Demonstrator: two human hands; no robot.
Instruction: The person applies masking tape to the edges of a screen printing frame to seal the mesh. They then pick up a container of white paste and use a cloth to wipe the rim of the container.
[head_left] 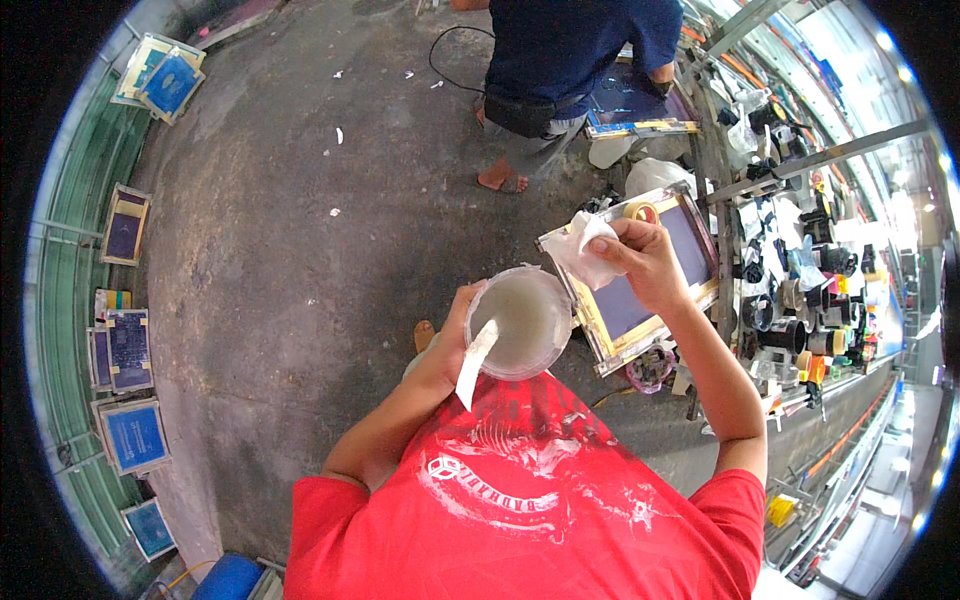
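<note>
My left hand point(448, 340) is wrapped round the side of a round plastic tub point(520, 315) with a cloudy greyish inside. A flat white strip point(475, 370), like a scraper or spatula, leans over the tub's near-left rim. In my right hand point(645, 258) a crumpled white cloth or tissue point(583, 250) is pinched between thumb and fingers, up and right of the tub. Below that hand lies a screen printing frame point(612, 345) with a dark mesh and pale taped borders. A roll of yellowish tape point(641, 212) rests on its far edge.
Ahead, a person in a dark blue shirt point(575, 50) bends over another screen frame point(645, 128). Shelves at right carry tape rolls and containers point(790, 333). Several screens, one blue point(135, 437), lean along the left wall. A blue drum point(228, 578) stands lower left.
</note>
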